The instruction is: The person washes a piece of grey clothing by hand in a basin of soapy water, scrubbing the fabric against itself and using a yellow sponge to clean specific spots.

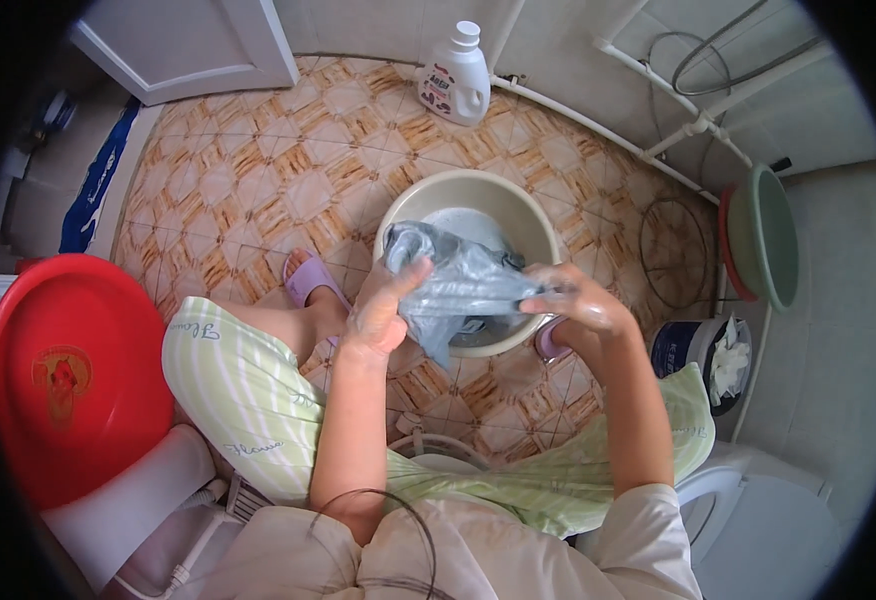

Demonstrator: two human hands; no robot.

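A wet grey-blue cloth or garment (468, 289) is stretched between my two hands above a cream plastic basin (546, 217). My left hand (381, 307) grips its left side, with the thumb raised, and a fold hangs down beside it. My right hand (576, 300) is closed on the gathered right end; its fingers are blurred. Both hands look wet and sudsy. Cloudy, foamy water (464, 221) shows in the basin behind the cloth, and more dark fabric lies below it, partly hidden. The basin stands on the tiled floor (258, 172) between my feet in lilac slippers (309, 279).
A white detergent bottle (456, 79) stands beyond the basin. At the left is a large red basin (122, 315). A green basin (772, 236) leans at the right wall above a bin (682, 345) with crumpled tissue. White pipes (595, 135) run along the wall; a white door (182, 45) is at upper left.
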